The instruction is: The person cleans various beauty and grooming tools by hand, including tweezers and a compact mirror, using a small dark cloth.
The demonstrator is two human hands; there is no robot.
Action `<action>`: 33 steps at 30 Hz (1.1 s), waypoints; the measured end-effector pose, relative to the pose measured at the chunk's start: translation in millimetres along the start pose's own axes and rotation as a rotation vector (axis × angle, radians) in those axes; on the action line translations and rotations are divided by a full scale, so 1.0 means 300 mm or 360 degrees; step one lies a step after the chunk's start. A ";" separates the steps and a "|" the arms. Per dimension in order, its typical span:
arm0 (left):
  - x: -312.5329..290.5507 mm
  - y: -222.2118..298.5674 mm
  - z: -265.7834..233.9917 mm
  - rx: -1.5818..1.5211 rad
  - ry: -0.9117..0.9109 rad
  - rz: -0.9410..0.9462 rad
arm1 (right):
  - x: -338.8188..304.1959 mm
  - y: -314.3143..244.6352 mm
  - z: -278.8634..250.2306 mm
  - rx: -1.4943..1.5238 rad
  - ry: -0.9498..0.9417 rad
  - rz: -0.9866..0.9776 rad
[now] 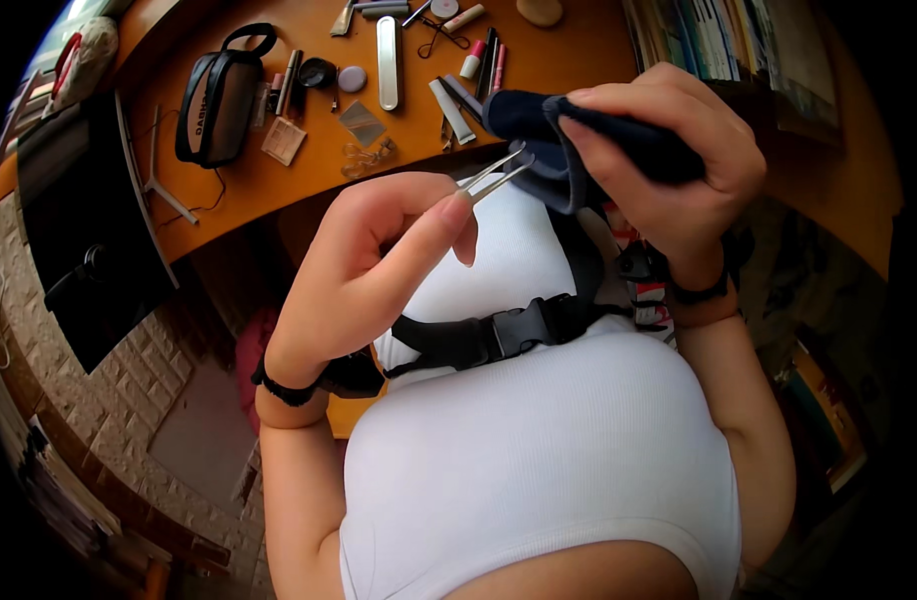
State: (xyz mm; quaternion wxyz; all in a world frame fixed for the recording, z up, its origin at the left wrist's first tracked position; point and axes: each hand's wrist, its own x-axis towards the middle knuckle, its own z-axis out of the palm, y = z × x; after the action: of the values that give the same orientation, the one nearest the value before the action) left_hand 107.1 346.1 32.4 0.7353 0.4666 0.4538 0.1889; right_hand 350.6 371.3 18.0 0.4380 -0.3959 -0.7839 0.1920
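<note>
My left hand (374, 265) pinches a pair of silver tweezers (497, 175), whose tips point up and to the right. My right hand (669, 150) grips a dark navy cloth (544, 140), folded over its fingers. The tweezer tips touch the lower edge of the cloth. Both hands are held in front of my chest, above a black buckle strap (499, 335) on a white top.
A curved wooden desk (269, 190) holds a black pouch (219, 95), a long white case (388, 62), small compacts, tubes and pencils (479, 60). A dark monitor (89, 230) stands at the left. Books (719, 35) fill the upper right. Brick-patterned wall below left.
</note>
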 end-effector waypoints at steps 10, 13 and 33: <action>0.003 0.015 -0.008 0.0012 0.0045 0.0001 | -0.019 -0.017 -0.029 0.0052 -0.0111 -0.0005; 0.006 0.010 -0.009 0.0126 0.0066 0.0054 | -0.012 -0.022 -0.021 0.0054 -0.0206 -0.0071; 0.002 0.022 -0.037 0.0994 0.0328 0.0655 | 0.027 0.008 -0.004 0.0114 -0.0076 0.0139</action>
State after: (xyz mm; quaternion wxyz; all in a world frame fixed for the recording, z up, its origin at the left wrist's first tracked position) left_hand 99.0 355.5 36.2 0.4553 0.7279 0.4577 0.2311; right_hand 350.3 379.1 21.3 0.4243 -0.4092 -0.7686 0.2483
